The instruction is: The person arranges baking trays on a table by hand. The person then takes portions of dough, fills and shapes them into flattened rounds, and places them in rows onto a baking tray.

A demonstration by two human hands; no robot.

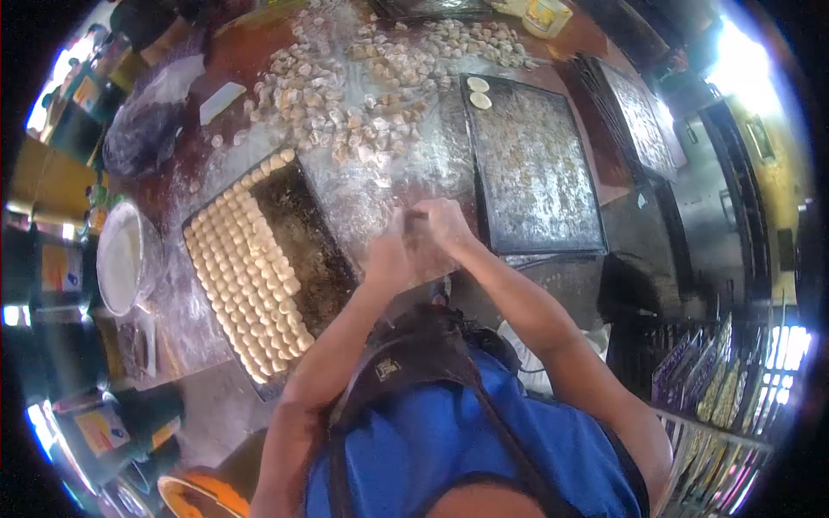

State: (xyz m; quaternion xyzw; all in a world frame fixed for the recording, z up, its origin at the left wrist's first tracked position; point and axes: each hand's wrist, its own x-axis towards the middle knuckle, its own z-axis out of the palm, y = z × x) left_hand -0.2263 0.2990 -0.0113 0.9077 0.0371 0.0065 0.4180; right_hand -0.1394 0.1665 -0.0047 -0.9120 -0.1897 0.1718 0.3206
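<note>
Close together above the floury table (367,211), near its front edge, are my left hand (390,259) and my right hand (446,224). The right fingers are curled inward. My left hand is blurred, its fingers drawn in toward the right. Whatever lies between the two is too small and smeared to name. Left of them rests a dark baking tray (324,268), its left part filled with rows of round dough balls (242,268). Another dark tray (540,173) lies to the right, with two flat pale dough rounds (479,92) in its far left corner.
Many floured dough pieces (319,95) are scattered at the back of the table. A white scraper (222,102), a plastic bag (151,121) and a white bowl (125,257) stand left. Stacked trays (635,116) lie at right, a yellow tub (546,15) behind. A wire rack (717,432) stands lower right.
</note>
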